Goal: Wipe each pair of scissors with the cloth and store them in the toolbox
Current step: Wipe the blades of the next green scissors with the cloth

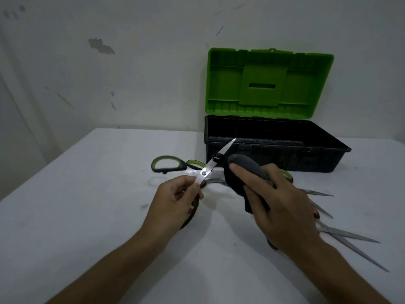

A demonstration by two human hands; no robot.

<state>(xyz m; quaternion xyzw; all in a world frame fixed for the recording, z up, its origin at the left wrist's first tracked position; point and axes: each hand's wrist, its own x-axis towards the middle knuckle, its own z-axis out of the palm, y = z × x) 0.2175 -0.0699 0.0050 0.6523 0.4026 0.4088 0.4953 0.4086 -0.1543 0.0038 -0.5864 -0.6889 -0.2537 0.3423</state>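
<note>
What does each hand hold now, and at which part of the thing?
The left hand pinches the held scissors just below the pivot screw, where blades meet handles. The right hand grips the dark cloth, bunched round its fingers, against the blade.

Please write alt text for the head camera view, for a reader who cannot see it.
A person's left hand holds scissors by the blades near the pivot, while the right hand wipes them with a dark cloth. Behind, a toolbox stands with its green lid open on a white table; more scissors lie at right.

Head view, downward over table (87, 216)
</note>
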